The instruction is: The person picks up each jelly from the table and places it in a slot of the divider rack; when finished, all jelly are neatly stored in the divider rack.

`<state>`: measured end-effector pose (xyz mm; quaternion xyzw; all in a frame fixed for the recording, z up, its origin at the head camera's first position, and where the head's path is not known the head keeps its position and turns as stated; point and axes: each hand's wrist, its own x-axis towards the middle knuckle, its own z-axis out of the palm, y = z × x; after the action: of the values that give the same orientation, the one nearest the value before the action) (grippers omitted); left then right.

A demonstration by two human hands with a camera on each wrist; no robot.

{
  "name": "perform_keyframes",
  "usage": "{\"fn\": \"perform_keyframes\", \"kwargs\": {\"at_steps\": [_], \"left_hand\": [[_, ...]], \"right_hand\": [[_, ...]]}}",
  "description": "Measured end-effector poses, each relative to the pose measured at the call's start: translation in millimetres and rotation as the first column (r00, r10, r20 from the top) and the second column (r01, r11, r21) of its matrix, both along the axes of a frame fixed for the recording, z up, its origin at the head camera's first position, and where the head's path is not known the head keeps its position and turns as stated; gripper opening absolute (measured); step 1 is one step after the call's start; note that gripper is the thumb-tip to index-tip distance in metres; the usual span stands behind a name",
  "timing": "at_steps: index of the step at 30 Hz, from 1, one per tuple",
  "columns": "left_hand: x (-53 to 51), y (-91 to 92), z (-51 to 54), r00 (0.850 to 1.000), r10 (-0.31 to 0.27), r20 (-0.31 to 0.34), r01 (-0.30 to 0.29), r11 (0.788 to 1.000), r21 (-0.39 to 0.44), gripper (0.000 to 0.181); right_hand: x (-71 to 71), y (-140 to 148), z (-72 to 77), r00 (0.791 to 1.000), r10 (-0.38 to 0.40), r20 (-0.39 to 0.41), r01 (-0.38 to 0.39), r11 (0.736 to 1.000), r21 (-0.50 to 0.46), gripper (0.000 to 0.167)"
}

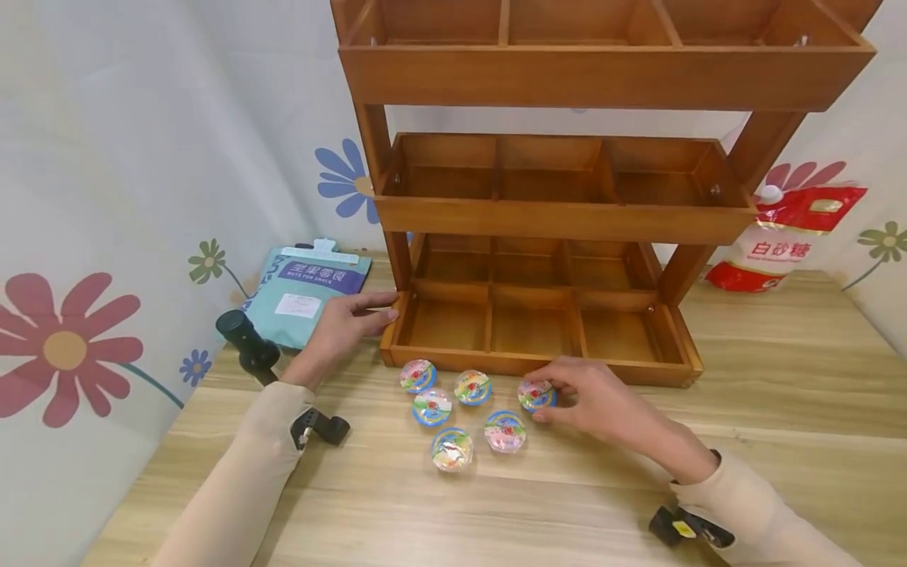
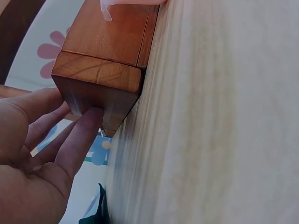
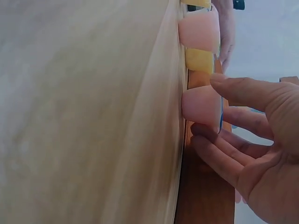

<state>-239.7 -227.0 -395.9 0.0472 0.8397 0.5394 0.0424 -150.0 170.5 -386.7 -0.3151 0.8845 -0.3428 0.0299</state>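
Observation:
Beside the lower left end of the wooden shelf rack [image 1: 538,220], my left hand [image 1: 343,327] touches its side with fairly straight fingers [image 2: 77,144]. My right hand [image 1: 591,398] has thumb and curled fingers around a pink jelly cup [image 3: 202,105], which stands on the table at the rack's front edge. Its printed lid [image 1: 534,396] shows in the head view. Several more jelly cups lie to its left, among them a yellow one [image 1: 472,387], one at the front [image 1: 452,450] and a pink one [image 1: 505,431].
A teal nut-snack bag [image 1: 283,295] lies behind my left hand. A red and white sugar pouch [image 1: 768,240] with a white cap leans at the rack's right. The rack's tiers have divided compartments. Flowered cloth [image 1: 177,142] hangs behind the wooden table [image 1: 567,504].

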Motion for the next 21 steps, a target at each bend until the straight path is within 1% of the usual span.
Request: {"fn": "perform_keyframes", "kwargs": {"at_steps": [5, 10, 13, 18, 21], "left_hand": [[0.1, -0.9, 0.5, 1.0, -0.006, 0.002, 0.006, 1.0, 0.015, 0.043], [1.2, 0.3, 3.1, 1.0, 0.001, 0.002, -0.001, 1.0, 0.015, 0.042], [0.7, 0.3, 2.9, 1.0, -0.002, -0.001, 0.002, 1.0, 0.009, 0.042], [-0.3, 0.5, 0.3, 1.0, 0.0, 0.003, 0.0, 1.0, 0.005, 0.043], [0.3, 0.5, -0.2, 1.0, 0.006, 0.004, -0.006, 1.0, 0.008, 0.043]], "right_hand": [[1.8, -2.7, 5.9, 0.999, -0.026, 0.033, 0.025, 1.0, 0.005, 0.042], [0.3, -5.6, 17.9, 0.998, -0.042, 0.05, 0.045, 0.997, -0.055, 0.041], [-4.4, -8.2, 24.6, 0.999, -0.042, 0.022, 0.044, 0.994, -0.097, 0.04], [-17.2, -15.3, 33.5, 1.0, -0.027, -0.014, 0.025, 0.991, -0.132, 0.042], [-24.6, -21.9, 38.2, 1.0, -0.023, -0.004, 0.023, 0.989, -0.143, 0.043]]}}
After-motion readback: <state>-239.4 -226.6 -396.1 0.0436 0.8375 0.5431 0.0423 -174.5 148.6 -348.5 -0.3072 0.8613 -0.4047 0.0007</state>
